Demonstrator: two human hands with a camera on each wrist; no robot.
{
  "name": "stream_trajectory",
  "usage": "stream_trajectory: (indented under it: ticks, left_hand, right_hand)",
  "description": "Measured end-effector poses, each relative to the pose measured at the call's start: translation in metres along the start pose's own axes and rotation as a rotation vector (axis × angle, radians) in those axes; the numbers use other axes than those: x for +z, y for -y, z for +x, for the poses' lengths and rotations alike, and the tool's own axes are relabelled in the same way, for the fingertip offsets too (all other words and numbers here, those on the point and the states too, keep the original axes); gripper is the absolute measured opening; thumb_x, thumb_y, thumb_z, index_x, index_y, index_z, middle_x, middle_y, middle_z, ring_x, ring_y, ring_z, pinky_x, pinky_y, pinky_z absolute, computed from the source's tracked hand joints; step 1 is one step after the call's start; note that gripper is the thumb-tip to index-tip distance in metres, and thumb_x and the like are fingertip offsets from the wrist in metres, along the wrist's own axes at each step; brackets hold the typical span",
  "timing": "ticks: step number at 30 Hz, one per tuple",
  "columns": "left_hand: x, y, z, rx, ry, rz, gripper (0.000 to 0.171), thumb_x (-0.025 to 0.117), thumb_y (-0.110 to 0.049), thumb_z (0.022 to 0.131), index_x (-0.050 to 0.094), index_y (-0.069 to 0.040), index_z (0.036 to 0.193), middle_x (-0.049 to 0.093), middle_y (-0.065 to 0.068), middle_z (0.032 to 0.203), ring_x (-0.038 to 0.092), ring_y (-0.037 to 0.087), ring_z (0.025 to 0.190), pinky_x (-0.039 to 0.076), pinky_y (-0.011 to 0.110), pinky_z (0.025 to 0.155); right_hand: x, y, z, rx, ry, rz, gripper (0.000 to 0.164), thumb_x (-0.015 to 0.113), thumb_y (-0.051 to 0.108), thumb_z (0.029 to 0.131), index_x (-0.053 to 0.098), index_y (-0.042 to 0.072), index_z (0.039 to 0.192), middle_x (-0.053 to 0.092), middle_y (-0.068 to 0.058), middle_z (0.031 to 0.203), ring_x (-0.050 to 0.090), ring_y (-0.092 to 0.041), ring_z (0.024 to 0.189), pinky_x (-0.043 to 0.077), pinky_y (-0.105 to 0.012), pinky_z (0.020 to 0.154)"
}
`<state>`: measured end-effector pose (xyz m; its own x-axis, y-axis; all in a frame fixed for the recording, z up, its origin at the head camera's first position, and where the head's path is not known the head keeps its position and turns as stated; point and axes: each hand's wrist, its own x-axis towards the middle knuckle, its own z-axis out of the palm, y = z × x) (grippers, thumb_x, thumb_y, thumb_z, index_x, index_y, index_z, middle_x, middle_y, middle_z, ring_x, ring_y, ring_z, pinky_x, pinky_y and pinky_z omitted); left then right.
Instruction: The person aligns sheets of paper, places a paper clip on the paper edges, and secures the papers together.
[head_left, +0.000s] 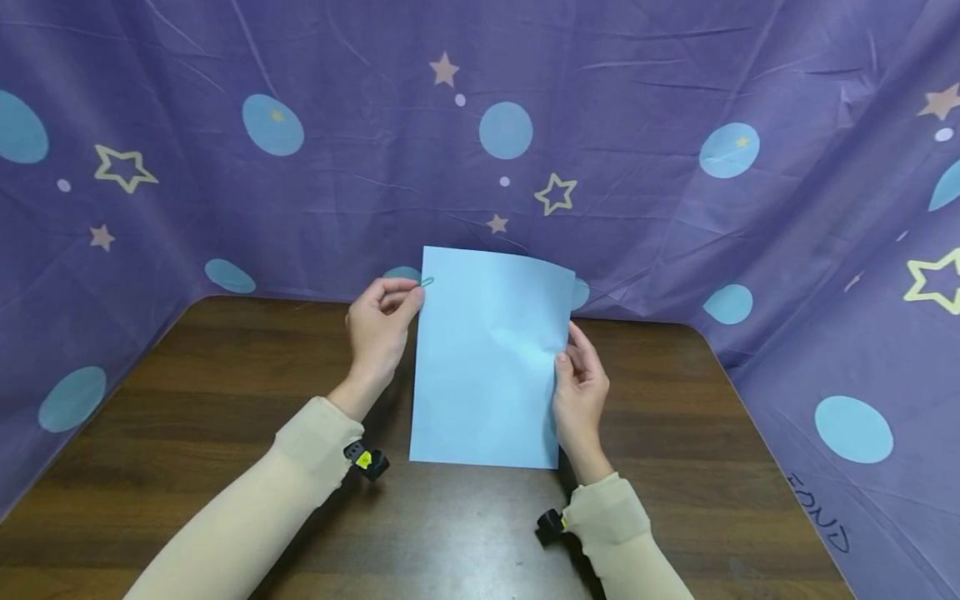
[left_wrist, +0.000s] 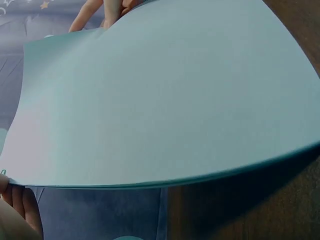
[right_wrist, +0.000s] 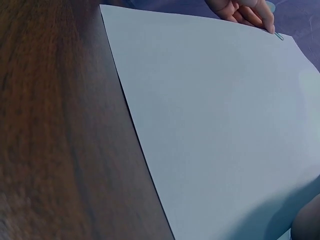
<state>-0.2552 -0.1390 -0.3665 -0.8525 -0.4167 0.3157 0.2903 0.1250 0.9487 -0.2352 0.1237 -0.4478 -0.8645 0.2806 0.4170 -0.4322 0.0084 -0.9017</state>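
A light blue stack of paper sheets (head_left: 487,367) is held up above the table, its face toward me and slightly bowed. My left hand (head_left: 379,329) pinches a small green paper clip (head_left: 427,282) between thumb and fingertips at the upper left edge of the sheets. The clip's loop lies over the front sheet, as the right wrist view also shows. With thumb in front and fingers behind, my right hand (head_left: 582,392) grips the right edge around mid-height, where the paper dents. Layered edges of the paper (left_wrist: 150,184) show along the bottom in the left wrist view.
Under the hands lies a brown wood-grain table (head_left: 247,400) with rounded far corners. A purple curtain (head_left: 360,150) with stars and blue dots hangs behind it and along both sides. Small black cameras are strapped to both wrists, over pale sleeves.
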Motion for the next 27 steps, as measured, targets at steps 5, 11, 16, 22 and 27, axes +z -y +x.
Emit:
stream_trajectory:
  ticks: [5, 11, 16, 22, 27]
  left_hand:
    - [0.0, 0.005, 0.003, 0.023, 0.006, -0.024, 0.018, 0.083, -0.016, 0.094, 0.081, -0.006, 0.109, 0.078, -0.009, 0.085, 0.069, 0.005, 0.081, 0.052, 0.017, 0.07]
    - [-0.008, 0.005, 0.01, -0.018, 0.096, -0.022, 0.024, 0.081, -0.024, 0.096, 0.081, -0.007, 0.112, 0.077, -0.008, 0.089, 0.069, 0.01, 0.089, 0.051, 0.022, 0.076]
    - [-0.018, -0.003, 0.021, -0.066, 0.214, -0.009, 0.025, 0.078, -0.022, 0.098, 0.078, -0.004, 0.114, 0.077, -0.008, 0.094, 0.071, 0.016, 0.093, 0.056, 0.023, 0.082]
    - [-0.028, -0.015, 0.035, -0.108, 0.369, 0.053, 0.024, 0.074, -0.018, 0.1, 0.075, -0.001, 0.118, 0.078, -0.004, 0.097, 0.074, 0.019, 0.093, 0.06, 0.025, 0.086]
    - [-0.03, -0.022, 0.04, -0.114, 0.39, 0.136, 0.024, 0.075, -0.02, 0.099, 0.075, -0.004, 0.117, 0.078, -0.004, 0.096, 0.074, 0.016, 0.09, 0.06, 0.026, 0.086]
  right_hand:
    - [-0.001, 0.001, 0.0, 0.016, 0.002, -0.002, 0.051, 0.059, -0.007, 0.105, 0.063, 0.018, 0.149, 0.071, -0.016, 0.116, 0.056, -0.013, 0.085, 0.043, -0.017, 0.068]
    - [0.0, 0.002, 0.001, 0.003, 0.004, 0.007, 0.052, 0.058, -0.01, 0.104, 0.061, 0.013, 0.15, 0.071, -0.022, 0.117, 0.054, -0.014, 0.083, 0.042, -0.017, 0.066]
    - [0.0, 0.001, 0.002, -0.012, 0.015, 0.009, 0.052, 0.059, -0.01, 0.103, 0.065, 0.017, 0.147, 0.071, -0.021, 0.114, 0.053, -0.013, 0.08, 0.041, -0.017, 0.066]
    - [-0.001, -0.002, 0.003, -0.047, 0.022, -0.014, 0.053, 0.058, -0.009, 0.103, 0.067, 0.022, 0.145, 0.072, -0.017, 0.112, 0.053, -0.014, 0.079, 0.041, -0.018, 0.065]
    - [-0.002, -0.002, 0.003, -0.052, 0.028, -0.019, 0.052, 0.058, -0.008, 0.104, 0.067, 0.023, 0.145, 0.073, -0.016, 0.114, 0.055, -0.014, 0.081, 0.043, -0.019, 0.066]
